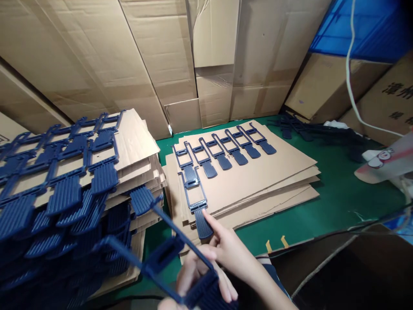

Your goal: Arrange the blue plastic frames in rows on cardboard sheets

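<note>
- Left hand (189, 271): closed around the ribbed end of the held part (166, 254), at the bottom edge. Gripped there, the two long arms stick out free, up and to the left, above the gap between the stacks; blur softens their outline.
- Right hand (226, 239): index finger stretched out, its tip at the near part (203, 226), by the top of the ribbed paddle, perhaps to steady or square it. Its other fingers overlap the left hand and held part, so I cannot tell whether they grip anything.
- The near part lies on the top sheet (258, 181), paddle toward the person and past the sheet's front edge. The paddle of the row's first part reaches in between its arm tips, which probably saves room.
- Beyond it, the row (240, 157): six parts side by side, all facing the same way, seemingly so that they lie flat without tangling.
- Below, more sheets, slightly askew; they likely keep layers apart.
- To the left, the tall stack (138, 137): similar parts between sheets, paddles overhanging the front.
- Farther right on the green table (338, 189), a loose dark heap (300, 129), not aligned.
- Behind, cardboard (155, 47) stands like a wall.
</note>
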Tool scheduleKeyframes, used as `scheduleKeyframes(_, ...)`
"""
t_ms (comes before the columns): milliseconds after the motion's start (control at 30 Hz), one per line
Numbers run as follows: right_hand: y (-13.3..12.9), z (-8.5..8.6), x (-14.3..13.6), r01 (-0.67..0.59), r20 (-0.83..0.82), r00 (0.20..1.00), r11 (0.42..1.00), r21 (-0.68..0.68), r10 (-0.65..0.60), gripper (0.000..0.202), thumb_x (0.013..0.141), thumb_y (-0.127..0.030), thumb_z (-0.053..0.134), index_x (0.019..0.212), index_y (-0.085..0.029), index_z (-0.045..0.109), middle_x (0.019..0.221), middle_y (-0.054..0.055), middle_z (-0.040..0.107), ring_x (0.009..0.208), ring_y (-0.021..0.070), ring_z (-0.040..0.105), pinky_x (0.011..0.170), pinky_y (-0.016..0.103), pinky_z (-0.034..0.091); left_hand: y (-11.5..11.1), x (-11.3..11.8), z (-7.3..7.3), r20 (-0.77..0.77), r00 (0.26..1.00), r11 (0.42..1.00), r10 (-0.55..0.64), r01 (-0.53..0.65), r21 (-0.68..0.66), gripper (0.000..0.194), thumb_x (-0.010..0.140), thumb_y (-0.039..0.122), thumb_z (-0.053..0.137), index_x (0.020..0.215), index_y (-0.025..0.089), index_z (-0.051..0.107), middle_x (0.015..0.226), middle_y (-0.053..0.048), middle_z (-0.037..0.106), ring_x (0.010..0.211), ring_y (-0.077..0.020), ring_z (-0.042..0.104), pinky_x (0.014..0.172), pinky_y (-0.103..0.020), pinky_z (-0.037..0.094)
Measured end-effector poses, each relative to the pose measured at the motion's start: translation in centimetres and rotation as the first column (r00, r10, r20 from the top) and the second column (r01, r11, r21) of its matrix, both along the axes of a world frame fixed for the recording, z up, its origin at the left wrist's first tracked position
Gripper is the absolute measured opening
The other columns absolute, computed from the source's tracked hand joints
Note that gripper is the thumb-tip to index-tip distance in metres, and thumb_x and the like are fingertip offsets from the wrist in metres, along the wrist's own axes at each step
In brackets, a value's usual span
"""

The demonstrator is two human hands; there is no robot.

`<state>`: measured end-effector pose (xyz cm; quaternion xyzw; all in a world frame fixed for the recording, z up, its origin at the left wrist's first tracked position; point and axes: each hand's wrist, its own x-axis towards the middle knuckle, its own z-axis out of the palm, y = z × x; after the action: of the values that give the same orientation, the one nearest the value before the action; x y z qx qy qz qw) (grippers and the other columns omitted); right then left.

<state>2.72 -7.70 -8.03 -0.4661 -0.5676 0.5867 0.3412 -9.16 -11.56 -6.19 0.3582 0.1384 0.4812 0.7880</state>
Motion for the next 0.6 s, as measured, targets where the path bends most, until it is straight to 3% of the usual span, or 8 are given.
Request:
scheduleKeyframes(67,-0.5,0.1,0.8,0.003,0.004,1.0,1.0,0.009,-0.003,0.063,0.081,-0.022,0.051,0.139,-0.027,0.028,0.056,-0.006,0.051,0.049,0.0074,0.048,0.052,0.017,0.04,0.6,-0.1,1.5,0.005,0.985,0.984,0.174,-0.174,0.047,0.068,0.072,0.074,0.043,0.107,0.018,0.057,0.067,-0.009,0.062,0.062,-0.0243,0.06,0.056,-0.031,0.047)
scheduleKeyframes(133,-1.2,0.2,1.5,0.081,-0.044,0.996,0.997,0.009,-0.081,0.044,0.089,-0.031,0.042,0.132,-0.021,0.041,0.055,-0.004,0.051,0.045,0.0071,0.046,0.048,0.017,0.039,1.4,0.1,2.7,-0.108,0.966,0.972,0.235,-0.237,-0.006,0.072,0.072,0.077,0.038,0.106,0.015,0.056,0.07,-0.01,0.059,0.069,-0.0248,0.058,0.063,-0.034,0.049)
scheduleKeyframes(200,-2.0,0.4,2.2,0.179,-0.115,0.978,0.983,0.033,-0.174,0.04,0.092,-0.038,0.035,0.12,-0.017,0.052,0.061,0.0,0.054,0.046,0.0077,0.048,0.047,0.018,0.041,2.4,0.4,3.3,-0.185,0.948,0.96,0.26,-0.274,-0.058,0.071,0.073,0.076,0.037,0.108,0.016,0.054,0.073,-0.008,0.056,0.072,-0.0247,0.056,0.067,-0.037,0.049)
scheduleKeyframes(300,-2.8,0.8,2.8,0.272,-0.113,0.961,0.933,0.234,-0.252,0.042,0.087,-0.042,0.045,0.121,-0.019,0.052,0.093,0.006,0.061,0.074,0.0126,0.059,0.064,0.021,0.049,4.3,1.5,3.0,-0.27,0.926,0.942,0.263,-0.307,-0.135,0.074,0.075,0.074,0.038,0.12,0.017,0.045,0.079,-0.006,0.054,0.081,-0.0255,0.056,0.074,-0.038,0.049)
scheduleKeyframes(400,-2.8,1.2,3.0,0.258,0.067,0.946,0.865,0.43,-0.316,0.054,0.079,-0.034,0.058,0.13,-0.021,0.043,0.123,0.005,0.051,0.108,0.0164,0.051,0.09,0.025,0.044,5.9,2.9,2.0,-0.413,0.887,0.927,0.208,-0.313,-0.205,0.074,0.076,0.069,0.047,0.131,0.02,0.038,0.108,-0.008,0.054,0.108,-0.0276,0.049,0.092,-0.038,0.041)
scheduleKeyframes(533,-2.0,1.1,3.4,0.264,0.255,0.854,0.8,0.539,-0.453,0.052,0.082,-0.029,0.053,0.132,-0.019,0.041,0.121,0.004,0.053,0.108,0.0137,0.052,0.091,0.022,0.044,6.8,4.0,1.5,-0.62,0.749,0.95,0.234,-0.312,-0.019,0.066,0.078,0.06,0.052,0.131,0.022,0.041,0.138,-0.004,0.033,0.131,-0.0217,0.02,0.11,-0.031,0.017)
scheduleKeyframes(600,-1.6,0.9,3.8,0.265,0.306,0.797,0.757,0.598,-0.521,0.046,0.085,-0.032,0.049,0.128,-0.017,0.046,0.115,0.005,0.056,0.101,0.0142,0.056,0.085,0.022,0.047,6.6,4.0,1.8,-0.67,0.717,0.975,0.19,-0.221,0.041,0.071,0.078,0.06,0.053,0.134,0.019,0.036,0.14,-0.007,0.031,0.132,-0.0233,0.018,0.11,-0.035,0.018)
